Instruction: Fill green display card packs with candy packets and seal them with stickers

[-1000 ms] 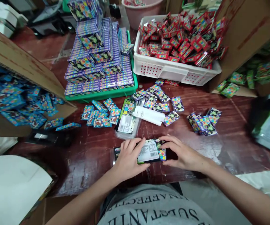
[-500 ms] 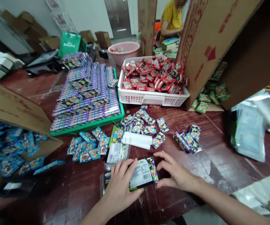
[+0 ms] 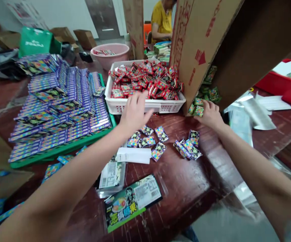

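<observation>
My left hand [image 3: 135, 112] is open over the front rim of a white basket [image 3: 145, 107], fingers reaching towards small red candy packets [image 3: 147, 79] heaped inside. My right hand [image 3: 211, 116] is at the mouth of a cardboard box [image 3: 198, 57], thumb and fingers closed around a small green candy packet [image 3: 198, 111]. A flat clear pack with a green and black printed card [image 3: 132, 203] lies on the table between my forearms. Another such pack [image 3: 111, 174] lies behind it, partly under a white tube-like item [image 3: 134, 155].
Loose purple candy packets [image 3: 146, 141] lie mid-table, and a small pile of purple packets [image 3: 188, 148] is to their right. A green tray [image 3: 92, 139] of stacked purple packets stands left. Blue packets [image 3: 51, 171] lie nearer. Behind are a pink basin [image 3: 112, 55] and a seated person [image 3: 161, 22].
Both hands have left the flat printed pack, which now lies flat on the table. My left hand moved forward to the white basket, my right forward to the green packets. The view turned right.
</observation>
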### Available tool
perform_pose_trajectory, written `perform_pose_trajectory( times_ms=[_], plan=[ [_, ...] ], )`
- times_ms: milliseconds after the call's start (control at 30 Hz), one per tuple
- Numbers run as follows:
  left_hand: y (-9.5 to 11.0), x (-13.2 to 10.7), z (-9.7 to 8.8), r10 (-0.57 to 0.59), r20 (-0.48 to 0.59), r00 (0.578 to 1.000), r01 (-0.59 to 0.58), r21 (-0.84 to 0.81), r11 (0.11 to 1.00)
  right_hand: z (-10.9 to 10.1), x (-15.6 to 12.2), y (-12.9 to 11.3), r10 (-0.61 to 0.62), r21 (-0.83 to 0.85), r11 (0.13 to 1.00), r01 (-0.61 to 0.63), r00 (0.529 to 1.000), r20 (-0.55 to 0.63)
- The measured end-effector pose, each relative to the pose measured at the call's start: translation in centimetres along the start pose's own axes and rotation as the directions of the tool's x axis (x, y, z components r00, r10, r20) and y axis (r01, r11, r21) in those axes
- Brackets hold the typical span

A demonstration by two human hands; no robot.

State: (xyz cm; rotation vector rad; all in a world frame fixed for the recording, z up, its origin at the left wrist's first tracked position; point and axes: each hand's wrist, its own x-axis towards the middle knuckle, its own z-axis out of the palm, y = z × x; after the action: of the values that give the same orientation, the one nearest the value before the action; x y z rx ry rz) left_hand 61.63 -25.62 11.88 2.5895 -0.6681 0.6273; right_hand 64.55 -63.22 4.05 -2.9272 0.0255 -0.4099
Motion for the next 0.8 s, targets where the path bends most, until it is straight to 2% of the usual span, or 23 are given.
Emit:
perform_pose_trajectory(
  times_ms=[67,133,200,267,333,367,433,467,533,600,633,700,800],
  plan=[
    [-1.2,5.4,3.1,-0.113,-0.066,0.991,0.110,-0.044,0.993,1.1,2.0,1.3,0.070,-0.063,0.996,-0.063,0.991,0.117],
    [-1.9,8.8,5.5,-0.200,-0.075,0.977,0.192,-0.111,0.975,1.8,2.6,1.6,0.063,-0.072,0.996,-0.051,0.982,0.176],
    [-1.9,10.2,6.5,-0.258,-0.058,0.964,0.248,-0.139,0.959,1.8,1.9,1.7,0.019,-0.066,0.998,-0.006,0.981,0.194],
    [-1.4,9.7,5.8,-0.291,-0.074,0.954,0.281,-0.116,0.953,1.5,0.3,2.0,-0.008,-0.064,0.998,0.021,0.979,0.202],
    [-0.1,7.2,3.9,-0.286,-0.127,0.950,0.277,-0.083,0.957,1.1,-1.4,2.7,-0.026,-0.053,0.998,0.038,0.979,0.204],
    [0.8,5.3,2.7,-0.273,-0.155,0.949,0.263,-0.081,0.961,1.0,-2.2,3.0,-0.031,-0.046,0.998,0.041,0.980,0.197],
    [3.3,0.5,0.7,-0.215,-0.136,0.967,0.200,-0.117,0.973,1.1,-3.1,3.5,-0.027,-0.028,0.999,0.033,0.986,0.166],
    [4.9,-2.3,0.0,-0.193,-0.099,0.976,0.178,-0.145,0.973,1.3,-3.2,3.6,-0.010,-0.019,1.000,0.013,0.989,0.147],
    [8.1,-8.1,-0.4,-0.115,0.047,0.992,0.123,-0.245,0.962,1.8,-2.7,3.3,0.047,0.004,0.999,-0.048,0.991,0.123],
    [10.8,-13.3,0.0,-0.116,0.227,0.967,0.189,-0.333,0.924,2.2,-1.7,2.6,0.099,0.034,0.994,-0.104,0.987,0.129],
    [11.8,-15.4,0.4,-0.166,0.285,0.944,0.256,-0.317,0.913,2.2,-1.1,2.3,0.118,0.050,0.991,-0.125,0.984,0.137],
    [12.8,-18.3,1.0,-0.209,0.372,0.904,0.311,-0.241,0.919,1.3,-0.7,1.8,0.138,0.084,0.985,-0.151,0.980,0.143],
    [12.6,-19.7,0.6,-0.169,0.447,0.878,0.214,-0.052,0.975,-1.6,-3.2,1.5,0.161,0.163,0.971,-0.172,0.984,0.080]
  ],
)
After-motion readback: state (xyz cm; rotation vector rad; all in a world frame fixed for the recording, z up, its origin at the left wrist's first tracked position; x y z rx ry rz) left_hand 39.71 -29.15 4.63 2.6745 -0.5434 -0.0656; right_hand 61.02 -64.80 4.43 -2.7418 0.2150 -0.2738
